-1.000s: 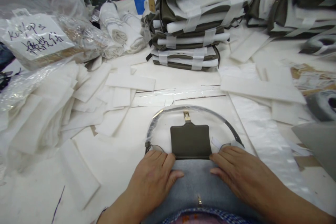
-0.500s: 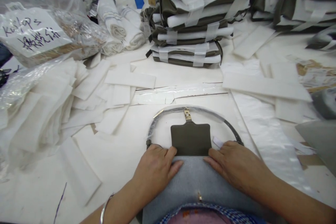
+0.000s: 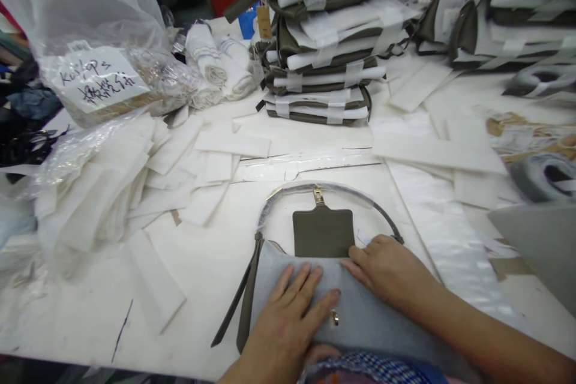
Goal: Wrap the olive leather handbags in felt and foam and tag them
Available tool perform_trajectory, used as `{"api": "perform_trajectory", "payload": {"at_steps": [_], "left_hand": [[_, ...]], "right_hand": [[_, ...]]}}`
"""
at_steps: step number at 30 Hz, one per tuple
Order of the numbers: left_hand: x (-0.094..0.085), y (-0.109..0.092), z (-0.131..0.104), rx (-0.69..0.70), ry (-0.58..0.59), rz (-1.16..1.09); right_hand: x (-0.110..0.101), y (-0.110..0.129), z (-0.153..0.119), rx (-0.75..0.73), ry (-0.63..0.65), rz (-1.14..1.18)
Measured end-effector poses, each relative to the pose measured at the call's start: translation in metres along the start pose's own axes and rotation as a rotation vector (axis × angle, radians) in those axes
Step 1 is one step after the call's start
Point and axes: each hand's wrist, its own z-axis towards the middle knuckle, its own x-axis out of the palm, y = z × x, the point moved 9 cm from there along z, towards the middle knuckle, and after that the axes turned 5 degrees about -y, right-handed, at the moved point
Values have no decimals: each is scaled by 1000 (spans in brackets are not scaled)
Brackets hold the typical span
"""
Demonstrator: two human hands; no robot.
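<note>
The handbag (image 3: 364,324) was positioned at the bench (image 3: 193,276), on the near side of the stack (image 3: 324,42); its long axis ran left-right, with handle (image 3: 292,189) and olive flap (image 3: 323,233) toward the stack. Its panel was pale grey. The left hand (image 3: 292,318) lay flat, fingers spread; the right hand (image 3: 387,264) pinched the edge. A clear bag (image 3: 112,0) left of the stack held indistinct brownish contents.

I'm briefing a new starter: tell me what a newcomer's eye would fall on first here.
Likely the grey-blue bag in the near middle, with the left hand spread on it and the right hand at its upper edge. Behind it rises a stack of olive bags with white padding, and at left a clear plastic sack shows a handwritten label.
</note>
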Motion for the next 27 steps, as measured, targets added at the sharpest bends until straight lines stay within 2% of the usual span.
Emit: {"api": "perform_trajectory", "payload": {"at_steps": [3, 7, 11, 14, 18, 22, 25, 27], "left_hand": [[8, -2, -8, -24, 114, -17], [4, -2, -9, -86, 128, -72], [2, -5, -8, -82, 95, -57], [2, -6, -9, -63, 78, -38], [3, -6, -9, -47, 60, -20], [3, -7, -9, -36, 39, -23], [-2, -9, -8, -28, 0, -33], [-7, -11, -8, -25, -38, -39]], "right_hand": [[-4, 0, -1, 4, 18, 3], [-18, -15, 5, 107, 50, 129], [-42, -46, 34, 319, -128, 424], [-31, -59, 63, 428, -135, 625], [-22, -47, 83, 413, -106, 808], [-42, -20, 56, 318, -190, 938], [-56, 12, 18, 104, -238, 939], [-54, 33, -8, -41, -237, 889]]}}
